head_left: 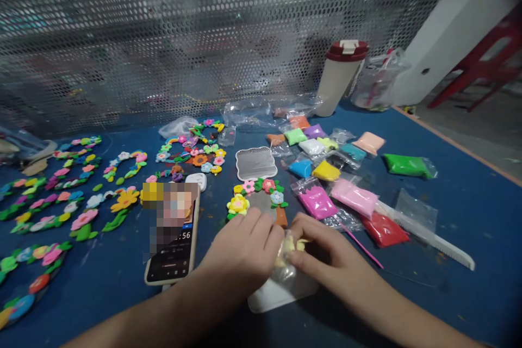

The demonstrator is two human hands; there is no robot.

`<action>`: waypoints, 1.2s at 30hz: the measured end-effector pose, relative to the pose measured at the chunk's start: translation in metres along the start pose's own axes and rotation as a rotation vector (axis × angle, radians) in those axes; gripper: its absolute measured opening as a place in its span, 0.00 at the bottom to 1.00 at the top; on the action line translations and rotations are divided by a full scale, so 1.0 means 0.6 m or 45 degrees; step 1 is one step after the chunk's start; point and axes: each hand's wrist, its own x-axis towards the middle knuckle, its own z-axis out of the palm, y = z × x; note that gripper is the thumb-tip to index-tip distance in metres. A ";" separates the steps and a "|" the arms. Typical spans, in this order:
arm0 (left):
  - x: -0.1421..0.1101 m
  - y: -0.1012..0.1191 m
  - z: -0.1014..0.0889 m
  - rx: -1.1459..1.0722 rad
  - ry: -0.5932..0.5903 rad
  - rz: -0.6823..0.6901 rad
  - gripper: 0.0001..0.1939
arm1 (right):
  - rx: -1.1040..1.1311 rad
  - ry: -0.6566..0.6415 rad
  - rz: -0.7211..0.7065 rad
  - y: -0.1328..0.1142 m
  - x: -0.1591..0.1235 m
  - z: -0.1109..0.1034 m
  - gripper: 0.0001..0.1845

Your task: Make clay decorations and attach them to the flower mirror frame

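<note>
Two bare hands, the left grip and the right grip, both pinch closed on a clear plastic bag of yellow clay, their fingers half hiding it, just above a white plastic board on the blue worktop. Right of the board lie roughly fifteen coloured clay packets; left of it, a smartphone, its screen partly pixelated, lies beside dozens of bright clay flowers, too many to count exactly.

I see room for a hand along the blue tabletop at lower right, beyond the white comb. Left of the left hand, the smartphone stands before the clay flowers. Clay packets crowd upper centre, and the tall cup seems to block the far edge, though dim light makes that hard to judge.
</note>
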 end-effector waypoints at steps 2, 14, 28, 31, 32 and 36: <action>0.001 0.001 -0.003 -0.011 -0.008 0.016 0.13 | 0.058 -0.069 0.063 -0.003 0.002 -0.001 0.11; 0.007 -0.009 -0.018 0.138 -0.036 -0.078 0.14 | 0.363 -0.168 0.141 0.005 0.002 -0.025 0.15; -0.001 0.016 -0.018 0.179 -0.223 -0.084 0.10 | -0.113 -0.018 -0.081 0.002 -0.001 0.010 0.18; -0.005 0.024 -0.021 0.110 -0.264 -0.204 0.11 | -0.276 -0.029 -0.134 0.007 -0.005 0.020 0.15; -0.006 0.027 -0.023 0.093 -0.280 -0.239 0.12 | -0.330 -0.048 -0.142 0.010 -0.007 0.025 0.13; -0.007 0.032 -0.026 0.038 -0.290 -0.266 0.12 | -0.390 -0.127 -0.174 0.014 -0.013 0.035 0.07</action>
